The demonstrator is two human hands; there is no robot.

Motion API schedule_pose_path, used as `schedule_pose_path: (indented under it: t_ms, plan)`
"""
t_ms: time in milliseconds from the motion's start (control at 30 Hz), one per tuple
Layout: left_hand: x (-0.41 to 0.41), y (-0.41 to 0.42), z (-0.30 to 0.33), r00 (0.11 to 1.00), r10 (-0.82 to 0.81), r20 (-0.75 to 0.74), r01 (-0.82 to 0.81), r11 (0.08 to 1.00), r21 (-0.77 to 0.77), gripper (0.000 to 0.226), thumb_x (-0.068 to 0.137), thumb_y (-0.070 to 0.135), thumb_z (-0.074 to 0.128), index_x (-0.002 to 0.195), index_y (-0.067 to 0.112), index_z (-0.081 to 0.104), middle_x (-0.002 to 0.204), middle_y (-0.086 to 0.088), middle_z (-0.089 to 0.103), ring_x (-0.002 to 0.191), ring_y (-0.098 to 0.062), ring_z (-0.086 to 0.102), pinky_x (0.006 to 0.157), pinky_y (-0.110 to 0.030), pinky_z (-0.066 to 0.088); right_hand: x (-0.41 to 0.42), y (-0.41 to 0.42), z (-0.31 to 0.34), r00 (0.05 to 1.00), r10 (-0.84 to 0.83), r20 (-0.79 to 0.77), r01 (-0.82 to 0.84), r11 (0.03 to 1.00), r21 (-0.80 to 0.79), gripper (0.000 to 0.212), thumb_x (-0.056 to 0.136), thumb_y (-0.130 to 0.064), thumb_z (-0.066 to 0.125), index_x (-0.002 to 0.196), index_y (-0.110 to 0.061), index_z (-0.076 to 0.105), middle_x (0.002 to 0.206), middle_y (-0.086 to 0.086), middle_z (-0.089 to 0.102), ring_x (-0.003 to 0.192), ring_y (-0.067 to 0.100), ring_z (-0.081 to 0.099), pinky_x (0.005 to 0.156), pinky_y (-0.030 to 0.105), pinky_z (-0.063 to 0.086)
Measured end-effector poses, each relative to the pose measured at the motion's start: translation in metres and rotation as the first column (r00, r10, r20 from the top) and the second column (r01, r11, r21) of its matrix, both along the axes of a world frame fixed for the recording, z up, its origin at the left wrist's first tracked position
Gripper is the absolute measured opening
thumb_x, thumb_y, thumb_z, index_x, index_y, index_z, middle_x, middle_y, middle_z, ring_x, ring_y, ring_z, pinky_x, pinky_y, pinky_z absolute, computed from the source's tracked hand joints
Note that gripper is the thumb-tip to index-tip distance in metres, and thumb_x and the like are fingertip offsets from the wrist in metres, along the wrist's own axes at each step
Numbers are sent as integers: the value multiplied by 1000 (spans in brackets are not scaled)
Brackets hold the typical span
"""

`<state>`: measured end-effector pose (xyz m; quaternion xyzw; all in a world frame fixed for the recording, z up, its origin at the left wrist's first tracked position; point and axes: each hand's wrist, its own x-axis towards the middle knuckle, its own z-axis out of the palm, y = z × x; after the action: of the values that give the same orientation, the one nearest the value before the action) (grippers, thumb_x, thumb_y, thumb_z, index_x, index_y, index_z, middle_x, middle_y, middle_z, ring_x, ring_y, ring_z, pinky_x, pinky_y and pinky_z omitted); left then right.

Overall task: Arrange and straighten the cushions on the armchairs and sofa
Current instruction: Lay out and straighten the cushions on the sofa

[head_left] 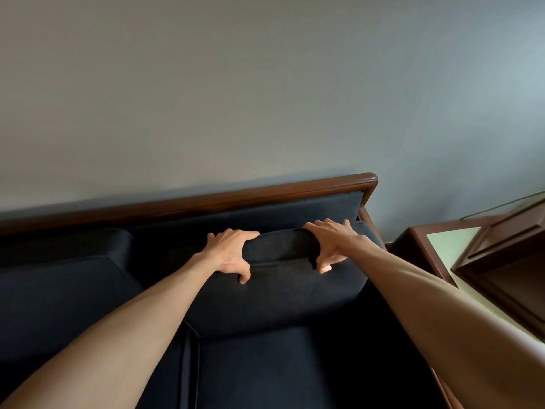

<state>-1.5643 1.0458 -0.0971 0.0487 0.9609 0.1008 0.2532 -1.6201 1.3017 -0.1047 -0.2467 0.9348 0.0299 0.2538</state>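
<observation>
The cushion is dark blue and sits at the right end of the sofa. It leans back against the sofa's padded back, and its bottom edge rests on the seat. You hold its top edge with both hands.

Your left hand grips the top edge near the middle. The fingers curl over the top and the thumb presses the front of the cushion.

Your right hand grips the top edge farther right. Its fingers go over the top too, and its thumb presses the front. The two hands are near each other, with a bit of cushion between them.

Another cushion sits to the left on the same sofa, apart from yours.

A brown wood rail runs along the top of the sofa back. Behind it is a gray wall. To the right of the sofa stands a brown table with a pale top.
</observation>
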Motion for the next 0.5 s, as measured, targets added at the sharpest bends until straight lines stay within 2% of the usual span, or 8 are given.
schedule_pose_path:
  t_ms: [67, 133, 200, 267, 367, 433, 500]
  plan:
    - [-9, -2, -2, 1000, 14, 11, -15, 1000, 15, 120, 44, 31, 88, 149, 36, 29, 148, -6, 46, 135, -32, 40, 107, -60, 29, -7, -1, -1, 1000, -11, 1, 11, 1000, -8, 104, 50, -38, 79, 142, -30, 30, 121, -3, 52, 119, 24, 48, 101, 65, 33]
    - [-15, -4, -4, 1000, 6, 30, -6, 1000, 20, 123, 46, 32, 88, 151, 37, 24, 150, -5, 42, 138, -31, 37, 108, -59, 30, -13, -3, -8, 999, -26, -27, 25, 1000, -14, 110, 54, -40, 78, 149, -30, 23, 135, 1, 45, 131, 26, 40, 108, 71, 22]
    - [-19, -8, -5, 1000, -16, -18, 16, 1000, 18, 123, 51, 36, 87, 153, 36, 18, 154, -2, 35, 140, -28, 35, 108, -58, 31, -14, -1, -16, 992, -50, -117, 46, 998, -38, 113, 62, -45, 76, 154, -30, 12, 155, 6, 23, 146, 28, 19, 111, 72, 8]
    - [-15, -19, -10, 993, 19, -121, -16, 999, 29, 110, 64, 39, 81, 153, 34, 17, 160, 1, 24, 144, -24, 29, 112, -56, 29, -7, 6, -27, 973, -83, -216, 68, 995, -74, 106, 72, -44, 70, 156, -27, 8, 163, 7, 5, 151, 27, 1, 114, 70, 4]
    - [-1, -41, -26, 971, 69, -228, -62, 997, 40, 83, 87, 51, 61, 154, 31, 16, 163, 4, 15, 149, -18, 15, 118, -49, 18, 2, 10, -38, 940, -163, -298, 132, 984, -124, 93, 84, -36, 63, 157, -26, 6, 164, 6, 8, 152, 27, 1, 116, 68, 3]
    - [7, -48, -37, 971, 43, -237, -42, 999, 11, 76, 93, 55, 49, 154, 32, 10, 163, 6, 8, 150, -16, 5, 120, -49, 9, 3, 6, -41, 939, -175, -297, 148, 983, -111, 91, 87, -36, 61, 157, -25, 3, 164, 4, 7, 152, 27, 0, 115, 68, 0]
    - [7, -49, -41, 971, 36, -236, -40, 999, -11, 74, 95, 53, 46, 155, 32, 7, 163, 7, 5, 150, -17, 2, 120, -51, 6, 2, 3, -41, 939, -176, -296, 154, 983, -96, 91, 89, -36, 61, 157, -24, 3, 164, 4, 7, 152, 27, 0, 114, 68, 0]
